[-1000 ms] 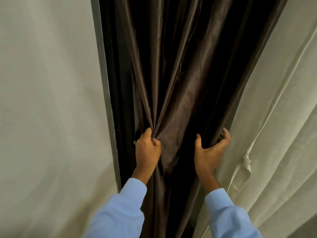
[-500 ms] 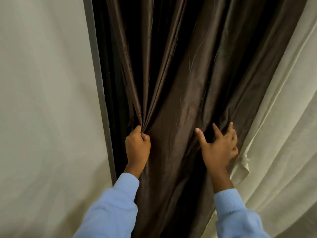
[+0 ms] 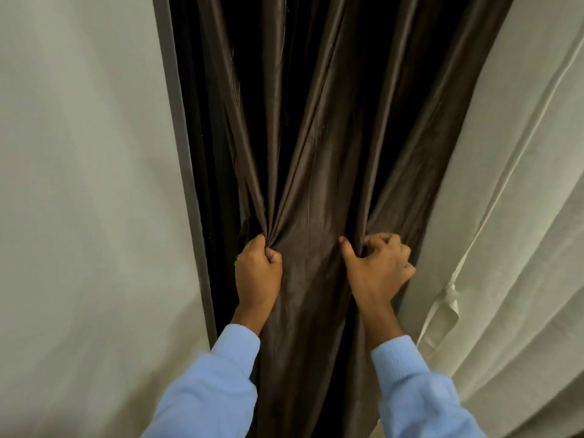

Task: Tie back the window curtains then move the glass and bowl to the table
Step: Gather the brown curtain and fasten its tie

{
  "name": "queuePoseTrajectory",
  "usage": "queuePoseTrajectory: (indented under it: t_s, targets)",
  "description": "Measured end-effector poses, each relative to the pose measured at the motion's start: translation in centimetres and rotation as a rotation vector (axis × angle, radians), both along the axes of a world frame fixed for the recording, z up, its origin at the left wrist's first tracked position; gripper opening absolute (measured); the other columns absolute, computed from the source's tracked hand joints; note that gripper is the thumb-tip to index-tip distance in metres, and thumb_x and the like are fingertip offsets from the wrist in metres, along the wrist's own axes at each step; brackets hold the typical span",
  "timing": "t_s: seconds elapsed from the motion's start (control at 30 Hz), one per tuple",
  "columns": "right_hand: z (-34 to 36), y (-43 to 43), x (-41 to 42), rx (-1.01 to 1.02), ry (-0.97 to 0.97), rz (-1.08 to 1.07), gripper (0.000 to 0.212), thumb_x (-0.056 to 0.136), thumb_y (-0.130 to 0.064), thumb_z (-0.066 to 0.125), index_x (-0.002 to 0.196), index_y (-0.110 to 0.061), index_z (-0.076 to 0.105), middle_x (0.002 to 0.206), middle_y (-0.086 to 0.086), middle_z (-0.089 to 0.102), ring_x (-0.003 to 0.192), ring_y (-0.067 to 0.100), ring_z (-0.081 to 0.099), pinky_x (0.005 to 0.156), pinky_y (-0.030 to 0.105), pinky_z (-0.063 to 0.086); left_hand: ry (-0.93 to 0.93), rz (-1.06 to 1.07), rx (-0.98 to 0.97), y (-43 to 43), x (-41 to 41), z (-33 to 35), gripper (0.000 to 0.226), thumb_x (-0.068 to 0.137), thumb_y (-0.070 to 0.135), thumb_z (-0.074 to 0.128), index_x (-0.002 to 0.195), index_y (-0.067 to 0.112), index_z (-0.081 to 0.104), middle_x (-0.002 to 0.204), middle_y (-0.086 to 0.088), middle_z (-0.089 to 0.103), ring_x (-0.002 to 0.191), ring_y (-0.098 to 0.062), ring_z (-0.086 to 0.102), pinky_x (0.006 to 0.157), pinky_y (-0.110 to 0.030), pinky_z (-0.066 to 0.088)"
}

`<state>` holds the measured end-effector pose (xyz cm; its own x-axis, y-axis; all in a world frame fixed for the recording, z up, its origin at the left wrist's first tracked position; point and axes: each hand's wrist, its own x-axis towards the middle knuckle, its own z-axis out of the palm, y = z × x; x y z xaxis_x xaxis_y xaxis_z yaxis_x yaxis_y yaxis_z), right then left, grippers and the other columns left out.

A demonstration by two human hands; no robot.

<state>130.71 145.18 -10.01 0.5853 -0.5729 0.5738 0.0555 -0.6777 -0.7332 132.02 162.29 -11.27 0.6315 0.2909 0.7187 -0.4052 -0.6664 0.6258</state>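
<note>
Two hands gather the shiny dark-brown curtain (image 3: 316,153): left hand (image 3: 257,273) fists folds at 9 o'clock, right hand (image 3: 376,270) pinches one between fingers (image 3: 384,240) at 3. Next, probably pull both bunches together.

1. Wall (image 3: 79,184): a plain, pale grey-green surface that fills the left part of the view from top edge to bottom edge. It is smooth and shows no marks.
2. Frame strip (image 3: 181,153): a narrow grey band that bounds the wall on its right side. It runs nearly upright, with its foot lying further right than its head.
3. Recess (image 3: 205,159): a black, unlit band just right of the strip. Its contents cannot be made out.
4. Light: soft and even over the upper wall. A broad, diffuse shadow (image 3: 104,358) darkens the wall's lower part, near the foot of the strip.
</note>
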Motion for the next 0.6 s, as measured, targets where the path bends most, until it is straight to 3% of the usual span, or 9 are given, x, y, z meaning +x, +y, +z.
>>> queuePoseTrajectory:
  t_s: [0.07,0.17,0.33,0.4,0.5,0.6]
  targets:
    - [0.0,0.4,-0.3,0.062,-0.052,0.052,0.02,0.076,-0.042,0.077,0.08,-0.027,0.064,0.095,-0.011,0.055,0.09,0.018,0.059,0.083,0.035,0.034,-0.013,-0.013,0.002,-0.2,-0.2,0.0,0.033,0.083,-0.004,0.054,0.064,0.016,0.036,0.058,0.009,0.033,0.045,-0.002,0.033,0.048,-0.009,0.023]
    - [-1.3,1.9,-0.6,-0.04,-0.072,0.046,0.021,0.077,-0.038,0.077,0.09,-0.024,0.071,0.096,-0.007,0.054,0.089,0.016,0.055,0.08,0.033,0.032,-0.012,-0.029,-0.017,-0.7,-0.4,-0.1,0.034,0.08,-0.002,0.056,0.063,0.017,0.032,0.057,0.009,0.031,0.045,-0.005,0.032,0.046,-0.012,0.023]
    - [-1.8,3.5,-0.7,-0.167,0.001,0.12,0.014,0.084,-0.039,0.069,0.078,-0.027,0.066,0.069,-0.011,0.058,0.068,0.012,0.057,0.074,0.031,0.034,-0.017,-0.039,-0.023,-1.8,-0.5,0.0,0.029,0.086,0.021,0.065,0.068,0.009,0.046,0.062,-0.002,0.048,0.051,-0.015,0.046,0.046,-0.026,0.038]
    - [-2.0,4.0,-0.7,-0.19,0.017,0.174,0.012,0.087,-0.037,0.066,0.081,-0.027,0.067,0.075,-0.011,0.061,0.066,0.01,0.057,0.07,0.03,0.043,-0.018,-0.056,0.002,-2.2,-0.5,0.0,0.029,0.089,0.025,0.065,0.069,0.007,0.053,0.065,-0.003,0.054,0.053,-0.014,0.051,0.048,-0.025,0.043]
    - [-2.4,4.5,-0.7,-0.031,-0.019,0.272,0.005,0.089,-0.032,0.068,0.091,-0.027,0.068,0.097,-0.014,0.058,0.074,0.0,0.055,0.062,0.015,0.04,-0.035,-0.078,0.039,-2.3,-0.6,0.1,0.027,0.09,0.017,0.063,0.066,0.008,0.054,0.062,0.0,0.055,0.049,-0.005,0.046,0.047,-0.012,0.036]
    - [-3.1,4.4,-0.3,0.26,-0.152,0.375,0.009,0.086,-0.014,0.072,0.083,-0.02,0.065,0.087,-0.008,0.062,0.074,0.002,0.059,0.064,0.016,0.046,-0.049,-0.081,0.074,-2.2,-0.9,0.6,0.035,0.089,0.01,0.063,0.061,0.018,0.045,0.052,0.016,0.036,0.041,0.003,0.034,0.042,-0.008,0.03]
